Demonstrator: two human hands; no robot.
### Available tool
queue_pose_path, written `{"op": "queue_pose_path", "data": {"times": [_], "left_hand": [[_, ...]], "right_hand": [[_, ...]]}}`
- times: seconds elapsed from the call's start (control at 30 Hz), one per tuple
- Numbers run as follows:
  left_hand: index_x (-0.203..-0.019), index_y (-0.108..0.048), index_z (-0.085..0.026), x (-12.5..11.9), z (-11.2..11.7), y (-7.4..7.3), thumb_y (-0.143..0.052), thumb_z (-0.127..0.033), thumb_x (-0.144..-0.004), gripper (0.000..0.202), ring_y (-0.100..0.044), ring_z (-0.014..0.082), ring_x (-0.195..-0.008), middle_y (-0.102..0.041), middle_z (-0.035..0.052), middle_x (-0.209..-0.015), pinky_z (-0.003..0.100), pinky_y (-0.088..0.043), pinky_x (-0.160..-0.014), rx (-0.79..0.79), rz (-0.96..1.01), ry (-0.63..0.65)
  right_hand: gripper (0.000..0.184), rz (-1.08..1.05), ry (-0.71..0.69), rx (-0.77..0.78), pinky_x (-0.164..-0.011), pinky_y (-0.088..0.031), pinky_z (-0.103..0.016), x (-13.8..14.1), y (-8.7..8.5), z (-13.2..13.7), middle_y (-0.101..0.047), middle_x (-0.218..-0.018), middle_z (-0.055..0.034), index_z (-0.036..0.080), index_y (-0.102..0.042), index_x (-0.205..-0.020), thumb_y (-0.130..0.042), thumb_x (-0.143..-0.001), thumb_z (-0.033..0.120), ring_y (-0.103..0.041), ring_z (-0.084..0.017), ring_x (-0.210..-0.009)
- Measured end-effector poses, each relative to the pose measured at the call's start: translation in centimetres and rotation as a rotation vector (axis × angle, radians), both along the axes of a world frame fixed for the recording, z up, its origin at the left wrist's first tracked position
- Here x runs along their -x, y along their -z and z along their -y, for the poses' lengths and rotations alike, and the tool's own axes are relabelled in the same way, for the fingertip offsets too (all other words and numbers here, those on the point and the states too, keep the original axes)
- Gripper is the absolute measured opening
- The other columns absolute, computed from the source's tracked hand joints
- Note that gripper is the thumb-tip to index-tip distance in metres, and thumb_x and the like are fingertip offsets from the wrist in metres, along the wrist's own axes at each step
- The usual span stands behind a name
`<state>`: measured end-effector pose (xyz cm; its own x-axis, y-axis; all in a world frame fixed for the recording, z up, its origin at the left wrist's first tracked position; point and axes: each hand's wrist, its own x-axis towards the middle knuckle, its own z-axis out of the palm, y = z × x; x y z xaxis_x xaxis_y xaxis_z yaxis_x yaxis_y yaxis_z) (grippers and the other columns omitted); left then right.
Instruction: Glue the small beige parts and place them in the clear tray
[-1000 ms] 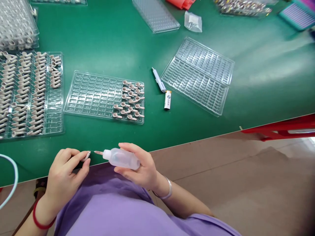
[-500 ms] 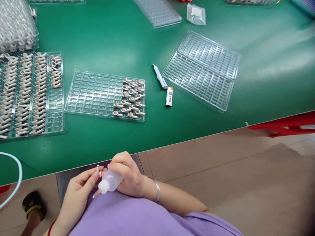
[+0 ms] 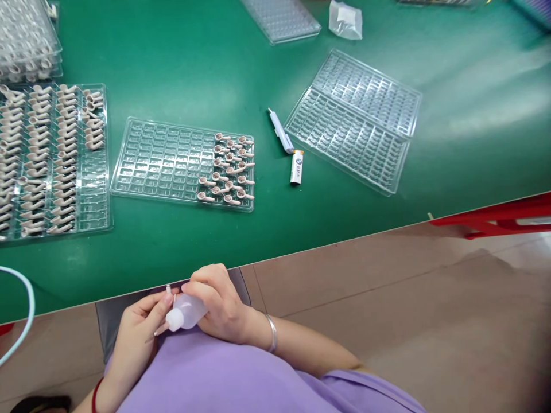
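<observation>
Glossy green tabletop (image 3: 172,69), its near edge slanting upward to the right over a brownish tiled floor (image 3: 344,287). A red plastic object (image 3: 499,218) shows beside that edge at far right. Near the edge, a clear tray (image 3: 163,163) carries beige parts (image 3: 232,171) at its right end. Just off the near edge, the left hand (image 3: 133,330) pinches a small pale piece (image 3: 169,289), mostly hidden; the right hand (image 3: 224,310) grips a translucent, white-capped squeeze bottle (image 3: 191,311), tilted, its thin brownish nozzle (image 3: 161,329) pointing down-left.

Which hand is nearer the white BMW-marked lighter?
Right. In the picture, the right hand is below and left of the BMW-marked lighter; the left hand is farther left and lower.
</observation>
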<state>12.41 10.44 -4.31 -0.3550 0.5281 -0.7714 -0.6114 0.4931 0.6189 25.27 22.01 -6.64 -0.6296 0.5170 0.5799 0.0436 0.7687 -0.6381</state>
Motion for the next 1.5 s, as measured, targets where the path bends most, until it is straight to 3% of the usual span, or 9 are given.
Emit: {"op": "queue_pose_path", "data": {"times": [0.2, 0.53, 0.97, 1.2, 1.37, 1.5], "left_hand": [[-0.082, -0.081, -0.016, 0.5, -0.5, -0.9, -0.084, -0.047, -0.065, 0.035, -0.045, 0.0091, -0.054, -0.066, 0.0036, -0.064, 0.021, -0.04, -0.053, -0.022, 0.003, 0.046], [-0.077, -0.081, -0.017, 1.6, -0.6, -0.2, -0.081, -0.04, -0.068, 0.025, -0.039, 0.0082, -0.047, -0.061, 0.0013, -0.056, 0.022, -0.034, -0.047, -0.037, -0.099, 0.179], [-0.074, -0.081, -0.017, 1.3, -1.1, -1.0, -0.083, -0.037, -0.063, 0.023, -0.036, 0.0064, -0.044, -0.064, 0.0022, -0.058, 0.023, -0.037, -0.047, -0.045, -0.074, 0.114], [-0.075, -0.081, -0.017, 1.1, -1.6, -1.1, -0.084, -0.042, -0.061, 0.029, -0.042, 0.009, -0.048, -0.067, 0.0043, -0.063, 0.024, -0.04, -0.049, -0.035, -0.067, 0.085], [-0.079, -0.082, -0.019, 1.9, -1.5, -2.0, -0.081, -0.046, -0.063, 0.031, -0.057, 0.0167, -0.059, -0.072, 0.0074, -0.07, 0.028, -0.049, -0.058, -0.049, -0.163, 0.251], [-0.081, -0.081, -0.023, 2.1, -1.1, -3.9, -0.076, -0.041, -0.071, 0.021, -0.063, 0.0176, -0.062, -0.073, 0.006, -0.073, 0.025, -0.051, -0.057, -0.148, -0.464, 0.432]], "right_hand": [[0.02, 0.0, -0.002, -0.036, -0.07, -0.044, -0.032, 0.2, -0.5, -0.2, -0.061, -0.087, -0.0046, 0.019, -0.055, -0.105, -0.056, -0.086, 0.012, -0.056, -0.016, -0.075], [0.018, 0.049, 0.003, -0.058, -0.07, -0.038, -0.033, 0.6, -0.7, 0.0, -0.063, -0.085, -0.0037, 0.019, -0.056, -0.104, -0.054, -0.087, 0.015, -0.057, -0.016, -0.074], [0.019, 0.091, -0.004, -0.064, -0.069, -0.036, -0.033, 0.5, -0.7, 0.0, -0.063, -0.084, -0.0039, 0.018, -0.056, -0.106, -0.052, -0.088, 0.015, -0.057, -0.016, -0.073], [0.021, 0.09, 0.029, -0.042, -0.071, -0.037, -0.034, 0.4, -0.5, 0.4, -0.062, -0.087, -0.004, 0.019, -0.057, -0.107, -0.053, -0.086, 0.016, -0.057, -0.017, -0.076], [0.022, 0.077, -0.061, 0.008, -0.071, -0.043, -0.033, 0.0, -1.2, -0.5, -0.062, -0.089, -0.0041, 0.021, -0.056, -0.109, -0.056, -0.087, 0.014, -0.057, -0.016, -0.076], [0.035, -0.044, -0.131, 0.283, -0.068, -0.051, -0.029, -1.0, -2.0, -2.5, -0.06, -0.093, -0.0037, 0.023, -0.05, -0.113, -0.07, -0.084, 0.026, -0.059, -0.016, -0.081]]}}
